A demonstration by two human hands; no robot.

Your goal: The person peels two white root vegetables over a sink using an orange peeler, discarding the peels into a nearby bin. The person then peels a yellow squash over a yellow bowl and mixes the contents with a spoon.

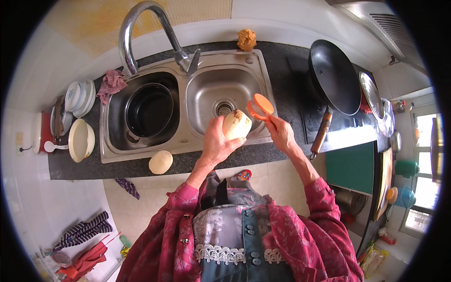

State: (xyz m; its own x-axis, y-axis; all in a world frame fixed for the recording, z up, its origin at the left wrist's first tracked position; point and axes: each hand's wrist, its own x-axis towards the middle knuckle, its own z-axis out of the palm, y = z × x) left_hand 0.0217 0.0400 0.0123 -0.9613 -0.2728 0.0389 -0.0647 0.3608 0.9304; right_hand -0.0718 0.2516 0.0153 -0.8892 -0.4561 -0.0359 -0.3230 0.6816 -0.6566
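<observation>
My left hand [215, 145] grips a pale, round root vegetable [235, 128], with brown patches of skin left at its top. It is held over the front rim of the right sink basin [204, 91]. In my right hand [282, 133] is an orange-handled tool [261, 105] with a round, partly translucent head; it looks like a peeler with a catch box. Its head is close beside the vegetable, and I cannot tell whether they touch. A second pale root vegetable [161, 162] lies on the dark counter's front edge, left of my left hand.
A black pot [149, 111] sits in the left basin beneath a chrome faucet [155, 7]. Bowls [81, 140], stacked dishes [84, 97] and a pink cloth [111, 86] stand left. At right, a wok [334, 77] rests on the stove, its wooden handle [321, 132] pointing towards me.
</observation>
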